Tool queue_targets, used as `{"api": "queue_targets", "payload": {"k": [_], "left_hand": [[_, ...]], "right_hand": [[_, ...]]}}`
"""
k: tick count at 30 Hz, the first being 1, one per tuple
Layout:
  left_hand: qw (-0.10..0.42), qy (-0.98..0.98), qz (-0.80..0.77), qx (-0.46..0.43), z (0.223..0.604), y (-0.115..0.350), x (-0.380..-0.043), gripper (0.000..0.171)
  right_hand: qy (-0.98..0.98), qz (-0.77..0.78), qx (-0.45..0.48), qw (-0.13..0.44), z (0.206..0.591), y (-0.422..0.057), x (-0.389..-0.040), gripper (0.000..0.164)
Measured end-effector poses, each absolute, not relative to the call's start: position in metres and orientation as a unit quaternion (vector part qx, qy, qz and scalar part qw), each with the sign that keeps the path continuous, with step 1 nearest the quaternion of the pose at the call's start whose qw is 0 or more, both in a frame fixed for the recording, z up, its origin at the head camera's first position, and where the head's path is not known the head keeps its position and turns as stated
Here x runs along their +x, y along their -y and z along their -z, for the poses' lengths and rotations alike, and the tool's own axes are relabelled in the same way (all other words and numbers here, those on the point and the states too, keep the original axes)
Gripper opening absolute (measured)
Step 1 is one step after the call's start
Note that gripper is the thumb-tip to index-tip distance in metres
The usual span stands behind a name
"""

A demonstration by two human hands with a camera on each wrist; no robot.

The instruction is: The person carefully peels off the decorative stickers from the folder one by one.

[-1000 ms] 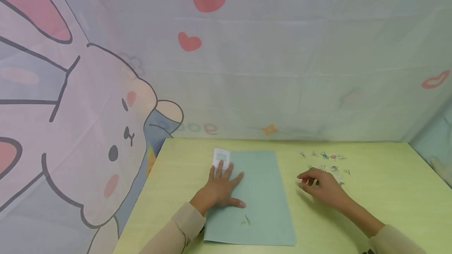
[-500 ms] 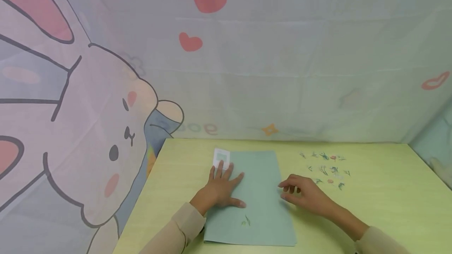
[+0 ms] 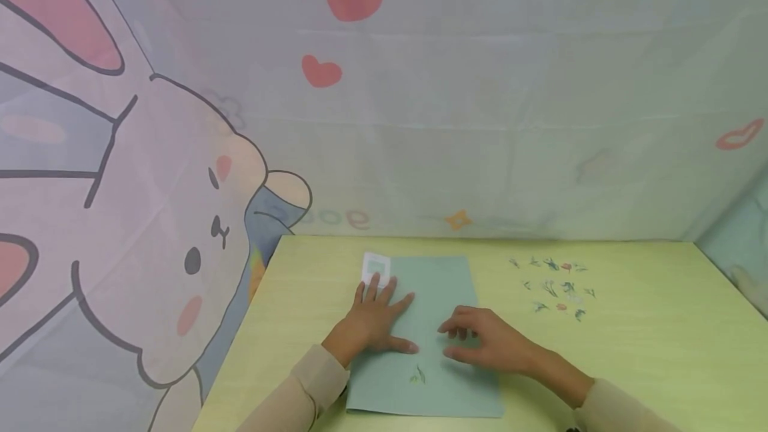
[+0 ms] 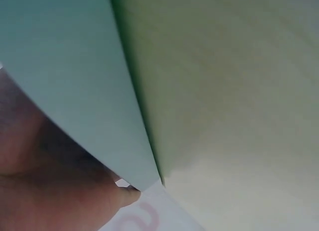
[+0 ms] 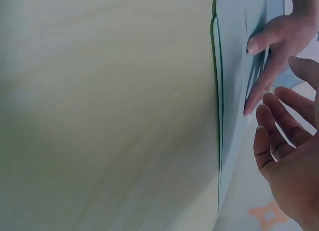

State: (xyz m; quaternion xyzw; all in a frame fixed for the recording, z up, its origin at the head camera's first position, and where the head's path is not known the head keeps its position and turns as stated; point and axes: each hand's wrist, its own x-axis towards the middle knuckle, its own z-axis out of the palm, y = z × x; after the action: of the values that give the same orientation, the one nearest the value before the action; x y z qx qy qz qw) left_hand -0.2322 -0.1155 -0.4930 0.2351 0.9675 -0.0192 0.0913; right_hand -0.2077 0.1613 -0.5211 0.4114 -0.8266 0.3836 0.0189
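Note:
A folded sheet of pale green paper [image 3: 444, 299] lies on the table, its stacked layers showing along the edge in the right wrist view. My left hand [image 3: 375, 325] rests on its left side with fingers spread. Those fingertips reach a small white card [image 3: 376, 264] with a green square at the paper's far left corner. Over the right half of the paper is my right hand [image 3: 489, 345], fingers loosely bent and thumb apart from the index finger; I see nothing between them. Near the paper's front lies a small leafy sprig cutout [image 3: 418, 375].
Several small flower and leaf cutouts [image 3: 567, 287] lie in rows on the yellow-green table [image 3: 648, 332], right of the paper. Behind the table hangs a cloth backdrop [image 3: 480, 119] with hearts and a rabbit.
My right hand has moved left and nearer, from beside the small cutouts to above the green paper. The left hand stays in place on the paper.

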Motion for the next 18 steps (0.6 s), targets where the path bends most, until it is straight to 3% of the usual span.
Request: {"api": "queue_targets", "payload": {"k": [11,18], "left_hand": [[0.093,-0.969,0.027,0.226,0.489,0.111,-0.233,0.105],[0.098,-0.971,0.035,0.215,0.485,0.104,-0.234,0.106]], "right_hand": [[0.828,-0.347,0.438,-0.042,0.522,-0.139,-0.201,0.031],[0.818,-0.324,0.474,-0.040,0.525,-0.127,-0.198,0.034]]}}
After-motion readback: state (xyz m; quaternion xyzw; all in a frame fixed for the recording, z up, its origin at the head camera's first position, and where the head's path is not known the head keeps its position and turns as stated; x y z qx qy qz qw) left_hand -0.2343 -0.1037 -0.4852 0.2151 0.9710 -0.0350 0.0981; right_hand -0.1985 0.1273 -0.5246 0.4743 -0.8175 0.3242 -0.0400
